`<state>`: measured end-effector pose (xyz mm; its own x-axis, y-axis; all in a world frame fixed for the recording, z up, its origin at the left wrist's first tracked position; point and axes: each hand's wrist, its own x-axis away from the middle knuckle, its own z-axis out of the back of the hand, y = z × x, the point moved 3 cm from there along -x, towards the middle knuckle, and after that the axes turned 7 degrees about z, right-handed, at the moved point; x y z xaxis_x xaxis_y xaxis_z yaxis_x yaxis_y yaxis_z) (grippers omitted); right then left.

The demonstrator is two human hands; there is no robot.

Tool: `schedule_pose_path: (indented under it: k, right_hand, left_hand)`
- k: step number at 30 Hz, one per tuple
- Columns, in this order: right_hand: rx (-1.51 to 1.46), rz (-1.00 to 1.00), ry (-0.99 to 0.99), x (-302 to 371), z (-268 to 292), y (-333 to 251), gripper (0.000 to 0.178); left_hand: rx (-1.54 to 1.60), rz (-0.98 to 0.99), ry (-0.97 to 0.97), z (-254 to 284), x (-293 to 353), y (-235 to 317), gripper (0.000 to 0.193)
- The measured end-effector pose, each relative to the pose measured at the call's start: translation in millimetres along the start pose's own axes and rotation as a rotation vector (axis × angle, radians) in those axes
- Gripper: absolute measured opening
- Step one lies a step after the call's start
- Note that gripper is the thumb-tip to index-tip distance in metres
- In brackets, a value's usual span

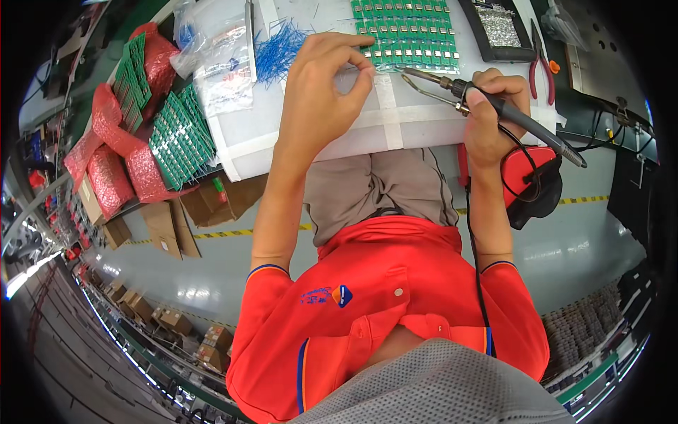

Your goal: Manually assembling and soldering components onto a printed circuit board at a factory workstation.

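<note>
On the worktop (247,128), wires (277,55) lie left of the circuit boards (406,30), a tray (510,54) right.

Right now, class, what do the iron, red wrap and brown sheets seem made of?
Iron: likely metal shank, by its glint; matte dark handle, perhaps plastic or rubber.
Red wrap: glossy plastic film, judging by bubbles and shine.
Brown sheets: probably cardboard, matte and stiff.

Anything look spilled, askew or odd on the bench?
Nothing looks damaged. The loose blue wires, left of the left hand, splay in many directions, untidy against the green boards in neat rows. Whether they spilled is unclear.
</note>
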<state>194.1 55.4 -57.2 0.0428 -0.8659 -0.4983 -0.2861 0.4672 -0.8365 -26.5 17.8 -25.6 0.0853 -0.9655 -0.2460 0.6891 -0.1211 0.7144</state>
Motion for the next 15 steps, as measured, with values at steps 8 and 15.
schedule_pose_path:
  k: [8, 15]
  right_hand:
    - [0.025, -0.022, -0.053, -3.5, -5.2, 0.9, 0.021]
    - [0.077, -0.079, -0.099, -4.6, -9.6, -3.6, 0.021]
  left_hand:
    - [0.030, -0.008, 0.034, -0.8, -0.8, -1.0, 0.006]
    - [0.031, -0.006, 0.031, 0.3, -1.3, -2.1, 0.005]
